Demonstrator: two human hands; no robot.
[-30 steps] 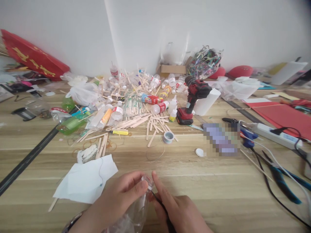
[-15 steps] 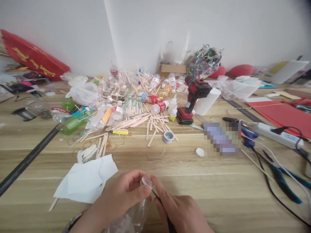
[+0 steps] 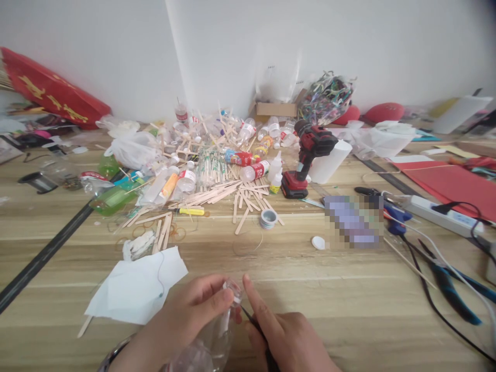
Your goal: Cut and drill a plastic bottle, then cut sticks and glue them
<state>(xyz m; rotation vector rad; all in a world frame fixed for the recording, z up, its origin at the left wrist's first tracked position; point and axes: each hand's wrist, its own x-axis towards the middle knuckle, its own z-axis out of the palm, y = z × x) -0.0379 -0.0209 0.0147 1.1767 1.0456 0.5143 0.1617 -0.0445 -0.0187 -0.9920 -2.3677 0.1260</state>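
Steadying the near bottle (image 3: 221, 336), our left hand (image 3: 205, 305) is clasping its neck; our right hand (image 3: 289, 333) is gripping a dark tool (image 3: 271, 359), forefinger extended, presumably guiding the tip.

No text is legible: far left beyond the grip, yellow characters on a red sheet (image 3: 48, 85) blur; ahead of the grip, white lettering on a red bottle label (image 3: 261, 169) and, farther back, dark print on a translucent bag (image 3: 277, 80) are too small
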